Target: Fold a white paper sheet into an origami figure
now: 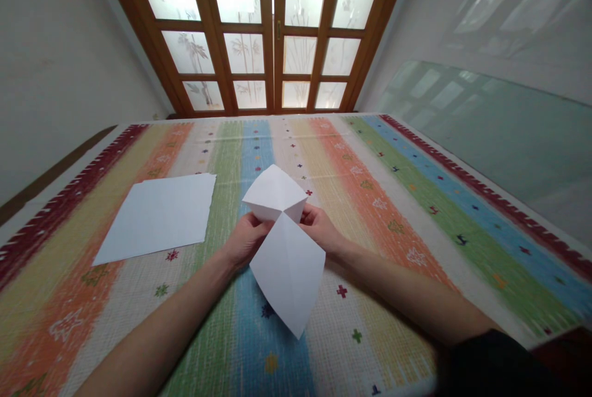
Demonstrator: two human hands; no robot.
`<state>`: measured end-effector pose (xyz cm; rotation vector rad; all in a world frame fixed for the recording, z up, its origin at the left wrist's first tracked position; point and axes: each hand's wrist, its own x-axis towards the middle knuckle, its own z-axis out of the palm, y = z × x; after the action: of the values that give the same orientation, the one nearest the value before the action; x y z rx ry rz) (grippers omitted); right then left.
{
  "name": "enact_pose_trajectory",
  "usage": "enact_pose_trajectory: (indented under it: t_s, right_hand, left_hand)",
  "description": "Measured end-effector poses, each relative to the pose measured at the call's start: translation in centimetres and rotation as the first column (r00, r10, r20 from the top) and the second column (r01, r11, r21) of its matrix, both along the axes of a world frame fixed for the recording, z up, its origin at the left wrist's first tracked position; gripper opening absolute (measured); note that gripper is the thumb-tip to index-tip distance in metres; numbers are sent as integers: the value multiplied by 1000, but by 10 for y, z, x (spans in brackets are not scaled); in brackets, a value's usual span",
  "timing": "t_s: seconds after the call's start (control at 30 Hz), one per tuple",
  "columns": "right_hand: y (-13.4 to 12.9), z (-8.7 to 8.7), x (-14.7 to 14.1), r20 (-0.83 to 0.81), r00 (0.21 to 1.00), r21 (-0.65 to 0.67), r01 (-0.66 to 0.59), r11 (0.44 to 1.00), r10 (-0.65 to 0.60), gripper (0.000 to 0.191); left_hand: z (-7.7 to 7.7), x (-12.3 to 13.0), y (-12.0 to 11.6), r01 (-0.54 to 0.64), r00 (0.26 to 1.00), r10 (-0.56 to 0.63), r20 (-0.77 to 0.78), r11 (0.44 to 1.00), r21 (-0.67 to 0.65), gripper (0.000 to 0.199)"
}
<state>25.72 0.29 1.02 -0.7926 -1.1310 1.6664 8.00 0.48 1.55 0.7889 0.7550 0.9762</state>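
A folded white paper [289, 267] is held up over the middle of the table, its two kite-shaped flaps meeting at a pinched centre. One flap points away from me and the larger one points toward me. My left hand [247, 238] grips the paper at its left side, fingers closed and partly hidden behind it. On the right side, my right hand [321, 227] holds it with curled fingers near the centre. Both hands' fingertips are partly covered by the paper.
White sheets of paper [160, 215] lie left of my left hand. A striped, patterned cloth [383, 212] covers the table. Beyond the far edge stand wooden doors [272, 27] with frosted panes, and a glass panel [490, 119] leans at the right wall.
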Motion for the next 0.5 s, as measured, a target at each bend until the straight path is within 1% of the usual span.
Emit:
enact_pose_trajectory:
  t_s: [0.3,0.5]
  right_hand:
    - [-1,-1,-2,69,997,53,22,998,-26,38]
    - [-1,-3,-3,116,991,40,64,997,-68,35]
  left_hand:
    - [-2,6,-3,1,999,3,-52,998,65,40]
    - [-7,8,-2,-40,995,51,-91,992,120,38]
